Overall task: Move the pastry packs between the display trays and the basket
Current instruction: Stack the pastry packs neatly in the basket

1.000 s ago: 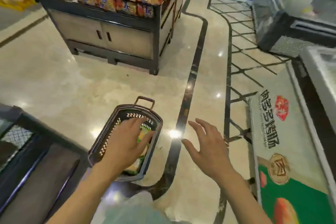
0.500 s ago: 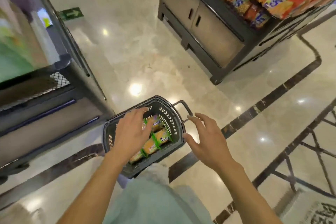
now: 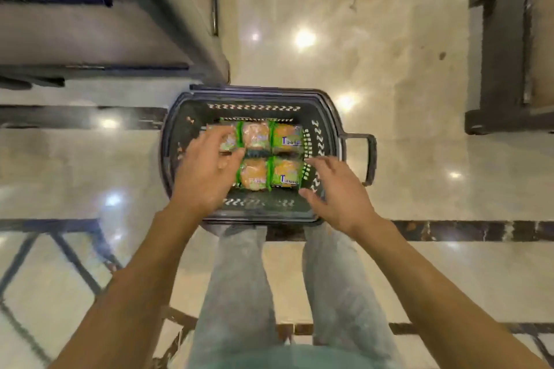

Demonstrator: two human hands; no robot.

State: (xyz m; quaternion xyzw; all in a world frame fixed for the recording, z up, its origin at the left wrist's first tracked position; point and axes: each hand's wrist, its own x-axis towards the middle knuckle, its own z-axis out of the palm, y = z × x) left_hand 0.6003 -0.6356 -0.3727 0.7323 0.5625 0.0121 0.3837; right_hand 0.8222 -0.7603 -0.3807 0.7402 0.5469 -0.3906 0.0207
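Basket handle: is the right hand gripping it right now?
No. The right hand hovers open over the basket's right rim, and the handle sits untouched further right.

Basket (image 3: 192, 117): dark grey, zigzag-slotted walls. Pastry packs (image 3: 286, 135): orange, green bands, blue lettering. Floor (image 3: 374, 39): cream marble, dark stripes at 3 o'clock.

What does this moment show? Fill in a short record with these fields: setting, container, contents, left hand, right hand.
setting: shop aisle, glossy marble floor
container: dark plastic basket standing on the floor
contents: pastry packs in green wrappers, laid in two rows
left hand: left hand reaching into the basket, fingers on the leftmost pack
right hand: right hand open, over the basket's right wall
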